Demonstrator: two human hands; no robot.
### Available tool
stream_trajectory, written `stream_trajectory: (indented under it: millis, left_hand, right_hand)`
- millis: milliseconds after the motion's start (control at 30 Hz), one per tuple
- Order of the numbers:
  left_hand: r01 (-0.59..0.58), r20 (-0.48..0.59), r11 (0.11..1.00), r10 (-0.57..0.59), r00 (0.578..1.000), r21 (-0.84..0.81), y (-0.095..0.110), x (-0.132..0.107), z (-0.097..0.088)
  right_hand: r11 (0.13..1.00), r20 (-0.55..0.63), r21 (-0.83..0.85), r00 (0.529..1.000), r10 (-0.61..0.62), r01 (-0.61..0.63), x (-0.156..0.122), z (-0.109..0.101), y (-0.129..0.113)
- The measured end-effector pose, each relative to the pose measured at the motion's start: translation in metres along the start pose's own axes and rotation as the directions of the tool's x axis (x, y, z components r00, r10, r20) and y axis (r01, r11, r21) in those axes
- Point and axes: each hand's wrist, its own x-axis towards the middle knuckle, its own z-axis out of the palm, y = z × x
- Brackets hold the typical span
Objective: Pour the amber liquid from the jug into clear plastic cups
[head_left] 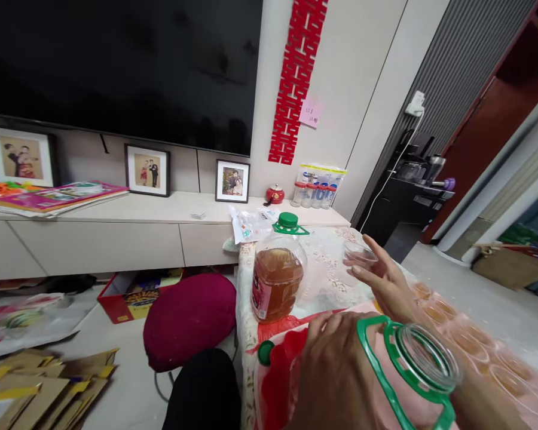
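Note:
My left hand (336, 352) is closed against the side of a large clear plastic jug (412, 382) with a green ring handle. Its neck is uncapped and faces up and to the right; the fingertips are partly hidden. Beyond the jug, my right hand (388, 280) reaches over the table with its thumb and fingers around a clear plastic cup (358, 254). Several clear cups of amber drink (470, 346) stand to the right of the jug. A full jug of amber drink (278, 278) with a green cap stands upright ahead. A loose green cap (265, 353) lies beside a red tray (282, 370).
The table has a floral cloth (246, 370). A plastic packet (253, 225) lies at its far edge. A maroon stool (190, 319) stands left of the table, with flattened cardboard (40, 388) on the floor. Lidded jars (311, 194) and picture frames line the white cabinet (138, 239).

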Motion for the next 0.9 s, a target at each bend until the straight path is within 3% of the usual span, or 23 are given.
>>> stream_trajectory:
  millis: [133,300,467,667,900]
  left_hand:
    - [-0.035,0.034,0.999,0.034,0.999,0.012,0.001,0.017,0.001]
    - [-0.086,0.122,0.996,0.086,0.989,-0.005,0.043,0.017,-0.026]
    - [-0.095,0.170,0.995,0.097,0.981,-0.021,0.075,0.011,-0.048]
    - [-0.077,0.168,0.996,0.082,0.982,-0.033,0.083,0.015,-0.048]
    - [-0.031,0.121,0.999,0.033,0.992,-0.025,0.077,0.010,-0.049]
  right_hand:
    - [0.999,-0.039,-0.036,0.999,0.005,-0.006,0.016,0.029,0.018]
    - [0.994,-0.065,-0.110,0.998,0.012,-0.019,0.022,0.053,0.040]
    - [0.978,-0.035,-0.201,0.998,0.048,-0.055,0.019,0.060,0.054]
    - [0.958,0.032,-0.280,0.997,0.074,-0.062,0.013,0.057,0.052]
    - [0.951,0.103,-0.307,0.993,0.066,-0.031,0.015,0.068,0.044]
